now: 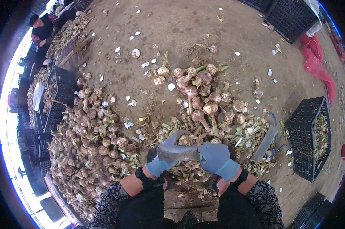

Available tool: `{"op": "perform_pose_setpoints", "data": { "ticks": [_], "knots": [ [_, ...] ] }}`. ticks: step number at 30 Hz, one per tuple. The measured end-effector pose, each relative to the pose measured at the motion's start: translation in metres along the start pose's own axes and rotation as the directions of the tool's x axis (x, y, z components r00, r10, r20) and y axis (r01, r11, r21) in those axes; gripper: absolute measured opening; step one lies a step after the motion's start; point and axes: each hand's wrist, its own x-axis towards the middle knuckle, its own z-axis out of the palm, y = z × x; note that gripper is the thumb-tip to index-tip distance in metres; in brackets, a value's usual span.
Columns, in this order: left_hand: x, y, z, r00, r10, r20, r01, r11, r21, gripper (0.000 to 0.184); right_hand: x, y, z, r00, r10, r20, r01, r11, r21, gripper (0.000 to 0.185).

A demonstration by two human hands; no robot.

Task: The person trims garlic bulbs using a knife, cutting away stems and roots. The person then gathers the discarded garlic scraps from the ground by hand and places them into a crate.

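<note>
my two gloved hands are close together at the lower centre of the frame. my right hand (pixel 217 158) is clenched around one end of a broad metal blade (pixel 177 154), which lies level across the front of my left hand (pixel 159 165); it hides much of that palm, so i can't tell whether those fingers grip anything. just above the hands, stemmed garlic bulbs (pixel 200 84) sit clustered on the dirt floor (pixel 161 30) at the centre, with trimmings (pixel 252 131) around them. a large garlic heap (pixel 94 143) fills the lower left. right of centre lies a second blade (pixel 264 144), near a black crate (pixel 300 131). someone sits at the upper left.
</note>
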Motion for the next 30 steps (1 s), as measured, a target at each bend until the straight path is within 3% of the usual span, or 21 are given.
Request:
{"op": "perform_pose_setpoints", "data": {
  "ticks": [3,5,6,8,9,12,15,17,18,21,22,23,24,25,26,27,29,30],
  "knots": [
    [-0.009,0.003,0.0,0.998,0.045,-0.042,-0.051,0.984,-0.171,0.058,-0.001,-0.006,0.001,1.0,-0.028,-0.013,0.029,1.0,0.008,0.019],
    [-0.006,0.001,0.003,0.993,-0.112,-0.045,0.096,0.959,-0.268,0.062,-0.001,-0.007,-0.001,0.999,-0.03,-0.027,0.03,1.0,0.0,0.019],
    [-0.004,0.004,0.004,0.993,-0.108,-0.044,0.093,0.958,-0.27,0.062,-0.001,-0.005,-0.001,0.999,-0.03,-0.027,0.03,1.0,-0.004,0.019],
    [-0.005,0.013,0.003,0.995,0.04,-0.089,-0.04,0.999,0.001,0.064,0.0,-0.004,0.002,0.996,-0.055,-0.07,0.055,0.998,0.003,0.019],
    [-0.005,0.008,0.004,0.995,0.038,-0.087,-0.038,0.999,0.0,0.064,0.001,-0.003,0.004,0.996,-0.053,-0.068,0.054,0.999,0.004,0.019],
    [-0.008,-0.007,0.011,0.999,0.037,-0.021,-0.042,0.951,-0.306,0.054,0.004,0.004,0.009,0.998,-0.069,-0.013,0.069,0.997,0.029,0.02],
    [-0.01,-0.005,0.014,0.996,0.006,-0.085,-0.022,0.982,-0.19,0.052,0.005,0.014,0.012,0.999,-0.026,0.018,0.026,0.999,0.035,0.02],
    [-0.012,-0.003,0.016,0.986,-0.08,-0.149,0.055,0.985,-0.162,0.052,0.004,0.033,0.02,1.0,0.016,0.011,-0.016,0.997,-0.07,0.022],
    [-0.013,-0.002,0.018,0.969,-0.154,-0.192,0.119,0.976,-0.18,0.052,0.004,0.046,0.025,0.985,0.173,-0.008,-0.173,0.975,-0.137,0.022],
    [-0.027,0.029,0.016,0.956,-0.072,-0.285,0.058,0.997,-0.058,0.05,-0.019,0.134,0.028,0.822,0.57,-0.007,-0.563,0.811,-0.158,0.017],
    [-0.027,0.03,0.012,0.954,-0.111,-0.28,0.071,0.986,-0.15,0.053,-0.018,0.128,0.021,0.825,0.565,-0.007,-0.558,0.814,-0.158,0.017],
    [-0.027,0.031,0.009,0.954,-0.118,-0.275,0.076,0.984,-0.158,0.053,-0.028,0.117,0.008,0.834,0.504,-0.227,-0.517,0.856,0.001,0.015],
    [-0.022,0.032,0.003,0.966,-0.131,-0.223,0.111,0.989,-0.102,0.049,-0.033,0.11,-0.007,0.777,0.439,-0.451,-0.427,0.894,0.135,0.015],
    [-0.017,0.033,-0.001,0.974,-0.142,-0.178,0.137,0.99,-0.04,0.046,-0.03,0.101,-0.014,0.779,0.429,-0.458,-0.423,0.898,0.122,0.015],
    [-0.013,0.013,0.002,0.981,0.119,-0.156,-0.101,0.988,0.118,0.033,-0.021,0.085,-0.014,0.834,0.41,-0.368,-0.378,0.912,0.158,0.015],
    [-0.012,0.001,0.007,0.979,0.119,-0.163,-0.1,0.988,0.119,0.033,-0.013,0.07,-0.01,0.881,0.385,-0.274,-0.338,0.919,0.204,0.016],
    [-0.01,-0.011,0.018,0.987,0.156,0.027,-0.149,0.866,0.477,0.022,-0.003,0.052,-0.004,0.949,0.314,-0.009,-0.296,0.905,0.305,0.018],
    [-0.01,-0.011,0.02,0.972,0.213,0.096,-0.229,0.787,0.573,0.025,0.001,0.042,-0.002,0.948,0.318,-0.008,-0.3,0.902,0.31,0.018]
  ]
}}
